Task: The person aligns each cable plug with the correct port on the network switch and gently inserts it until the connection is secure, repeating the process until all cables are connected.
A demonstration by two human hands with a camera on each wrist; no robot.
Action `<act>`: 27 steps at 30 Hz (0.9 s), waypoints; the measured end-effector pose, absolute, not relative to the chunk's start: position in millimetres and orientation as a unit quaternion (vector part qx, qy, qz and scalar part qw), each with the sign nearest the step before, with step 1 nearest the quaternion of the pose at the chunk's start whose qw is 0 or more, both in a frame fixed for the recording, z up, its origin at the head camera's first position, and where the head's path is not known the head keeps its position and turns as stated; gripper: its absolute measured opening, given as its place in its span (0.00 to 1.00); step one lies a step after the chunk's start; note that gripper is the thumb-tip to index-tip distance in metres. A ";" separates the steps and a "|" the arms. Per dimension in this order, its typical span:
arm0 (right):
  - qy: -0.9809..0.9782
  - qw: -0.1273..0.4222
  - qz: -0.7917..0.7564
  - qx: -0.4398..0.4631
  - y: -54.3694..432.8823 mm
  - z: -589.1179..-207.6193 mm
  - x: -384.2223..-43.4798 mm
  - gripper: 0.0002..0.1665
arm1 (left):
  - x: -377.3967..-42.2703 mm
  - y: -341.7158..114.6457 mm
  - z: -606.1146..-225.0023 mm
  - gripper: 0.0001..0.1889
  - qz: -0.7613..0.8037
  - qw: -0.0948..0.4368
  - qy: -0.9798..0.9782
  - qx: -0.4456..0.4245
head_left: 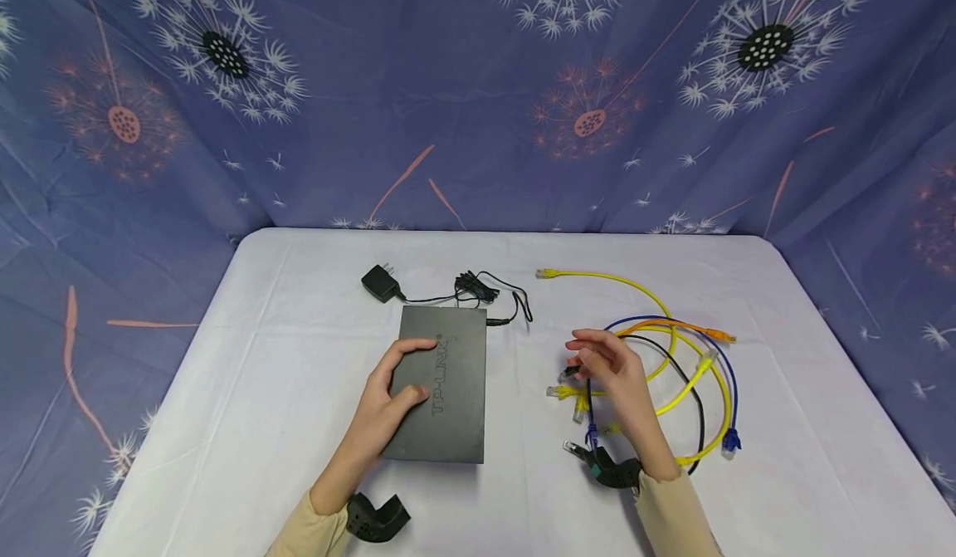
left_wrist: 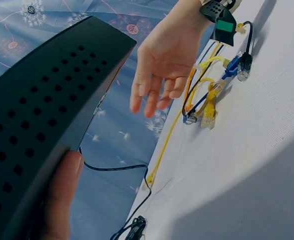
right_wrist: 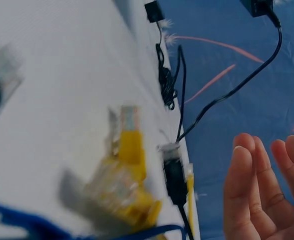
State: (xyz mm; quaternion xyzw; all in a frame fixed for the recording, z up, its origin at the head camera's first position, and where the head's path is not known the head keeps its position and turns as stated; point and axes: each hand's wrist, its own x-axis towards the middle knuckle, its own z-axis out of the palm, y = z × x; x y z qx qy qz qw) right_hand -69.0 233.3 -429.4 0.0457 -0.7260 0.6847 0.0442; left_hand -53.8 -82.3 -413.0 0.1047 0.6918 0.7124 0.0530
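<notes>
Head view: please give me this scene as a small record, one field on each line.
Left hand: grips the TP-LINK box by its left side
Right hand: above the cables, holding nothing
Box colour: dark grey or black
Adapter: black, lying behind the box; its cord runs to the box
Cable colours: yellow, blue, orange, black
Surface: white tablecloth

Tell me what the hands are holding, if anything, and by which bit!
The left hand holds the black TP-LINK box by its left side. The right hand holds nothing.
</notes>
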 end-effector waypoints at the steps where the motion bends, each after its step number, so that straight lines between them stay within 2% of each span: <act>1: -0.730 0.041 0.681 0.042 234.4 -430.6 -68.0 0.19 | -53.8 -82.3 -413.2 0.30 0.713 0.053 0.692 0.104; 16: -0.773 0.006 0.634 -0.017 243.9 -441.0 -60.6 0.21 | -52.1 -81.9 -417.5 0.30 0.711 0.061 0.694 0.097; 27: -0.799 -0.004 0.602 -0.021 243.5 -438.7 -60.5 0.21 | -51.9 -81.1 -419.1 0.30 0.716 0.065 0.688 0.096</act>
